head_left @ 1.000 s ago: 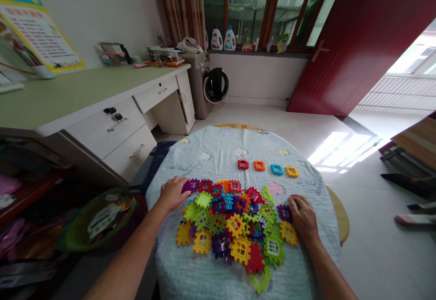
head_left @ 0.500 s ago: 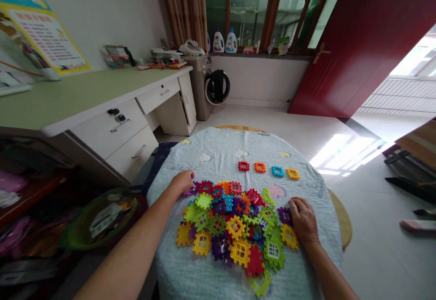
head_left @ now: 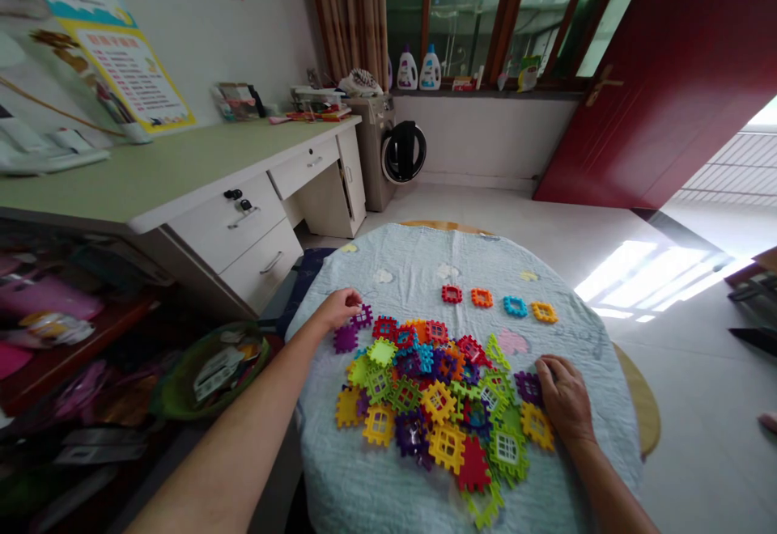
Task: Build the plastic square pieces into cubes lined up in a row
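At the pile's far left edge, my left hand point(head_left: 341, 308) is closed, its fingertips pinching a purple window-pattern building tile point(head_left: 363, 316). Just below, a solid purple tile point(head_left: 346, 339) lies on the cloth. My right hand point(head_left: 564, 395) rests palm down at the pile's right side, fingers loosely bent and holding nothing visible. Its fingertips are beside a dark purple tile point(head_left: 528, 388), with a yellow window tile point(head_left: 537, 425) close below. Between my hands spreads a heap of plastic interlocking tiles point(head_left: 438, 400) in green, yellow, red, orange, blue and purple.
Beyond the heap, a row of small frame tiles holds a red one point(head_left: 452, 294), an orange one point(head_left: 481, 298), a blue one point(head_left: 515, 306) and a yellow one point(head_left: 544, 312). A pale blue cloth point(head_left: 413, 259) covers the round table. A desk point(head_left: 200, 170) stands left.
My left hand has lifted slightly away from the heap, drawing the purple window tile apart from the solid purple one. My right hand stays beside the pile. The view has swung left.
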`<state>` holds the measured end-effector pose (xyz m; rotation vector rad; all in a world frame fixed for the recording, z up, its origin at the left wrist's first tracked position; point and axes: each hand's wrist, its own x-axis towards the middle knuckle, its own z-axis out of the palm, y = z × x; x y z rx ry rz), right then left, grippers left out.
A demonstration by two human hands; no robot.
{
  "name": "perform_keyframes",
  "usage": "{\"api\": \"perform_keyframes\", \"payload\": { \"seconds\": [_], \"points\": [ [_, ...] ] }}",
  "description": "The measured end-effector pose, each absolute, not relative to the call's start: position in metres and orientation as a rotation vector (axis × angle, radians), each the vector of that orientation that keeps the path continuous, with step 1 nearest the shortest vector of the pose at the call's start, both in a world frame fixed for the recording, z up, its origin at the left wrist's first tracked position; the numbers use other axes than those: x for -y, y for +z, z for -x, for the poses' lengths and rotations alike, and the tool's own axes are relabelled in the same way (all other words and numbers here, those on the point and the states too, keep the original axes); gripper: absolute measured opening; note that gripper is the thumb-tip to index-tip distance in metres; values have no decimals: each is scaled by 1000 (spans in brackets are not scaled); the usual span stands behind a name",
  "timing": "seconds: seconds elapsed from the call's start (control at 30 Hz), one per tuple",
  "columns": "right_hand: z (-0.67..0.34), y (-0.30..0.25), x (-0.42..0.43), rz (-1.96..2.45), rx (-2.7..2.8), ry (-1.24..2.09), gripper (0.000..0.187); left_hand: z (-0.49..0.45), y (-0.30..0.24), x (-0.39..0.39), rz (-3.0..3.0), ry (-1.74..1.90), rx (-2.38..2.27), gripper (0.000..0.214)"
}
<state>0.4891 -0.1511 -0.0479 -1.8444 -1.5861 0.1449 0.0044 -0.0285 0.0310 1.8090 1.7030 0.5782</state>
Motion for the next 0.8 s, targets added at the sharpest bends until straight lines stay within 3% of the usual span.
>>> {"api": "perform_keyframes", "payload": {
  "seconds": [0.2,0.4,0.5,0.6,0.7,0.8],
  "points": [
    [-491,-50,151,1847,1593,139,44,3,35,73,-2026,1041,-1809,8],
    [-492,-52,151,1851,1592,153,44,16,11,129,-2289,705,-1633,10],
    [-491,-51,151,1845,1584,152,44,23,10,128,-2237,716,-1664,16],
    [-490,-49,151,1852,1582,153,44,28,16,114,-2175,708,-1718,40],
    [-489,-48,151,1857,1585,145,43,26,22,97,-2119,472,-1722,67],
    [-488,-48,151,1854,1589,137,43,21,26,87,-2067,231,-1739,64]
  ]
}}
